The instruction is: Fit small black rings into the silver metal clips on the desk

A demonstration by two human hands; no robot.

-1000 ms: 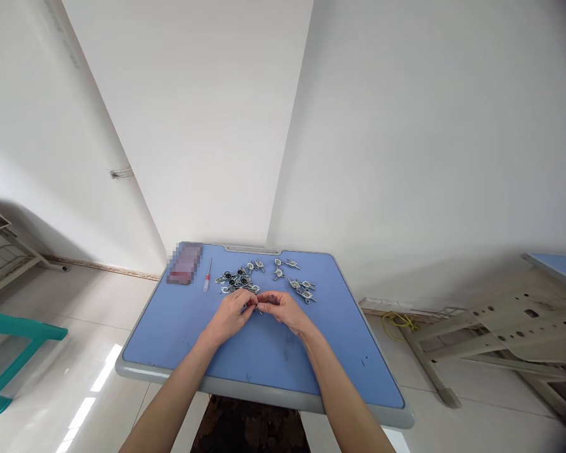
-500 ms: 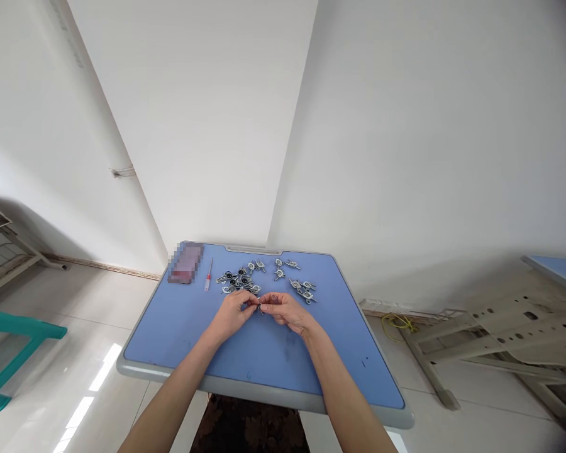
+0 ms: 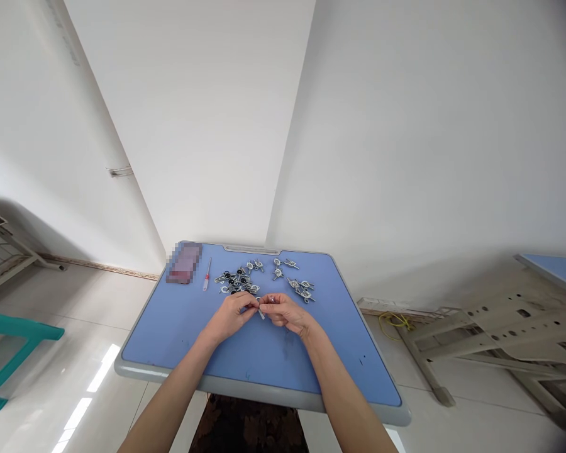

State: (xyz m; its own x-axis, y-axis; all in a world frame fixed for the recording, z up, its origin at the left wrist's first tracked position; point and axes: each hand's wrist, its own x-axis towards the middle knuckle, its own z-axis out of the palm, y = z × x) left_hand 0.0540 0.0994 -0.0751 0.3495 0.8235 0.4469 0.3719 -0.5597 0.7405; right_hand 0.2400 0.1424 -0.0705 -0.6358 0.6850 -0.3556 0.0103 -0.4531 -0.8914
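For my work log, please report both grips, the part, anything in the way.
Left grip and right grip: pinching one small metal part. Part partly hidden. Pile of parts close beyond left grip.

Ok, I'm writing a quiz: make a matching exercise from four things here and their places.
1. Slim red-and-clear screwdriver
2. Teal plastic stool
3. Thin yellow cord
4. Small silvery metal part

A. Right of the blue rectangular desk
B. Pinched by bare left hand and right hand
C. Left of the desk
D. Lying on the desk

Pairs: 1-D; 2-C; 3-A; 4-B
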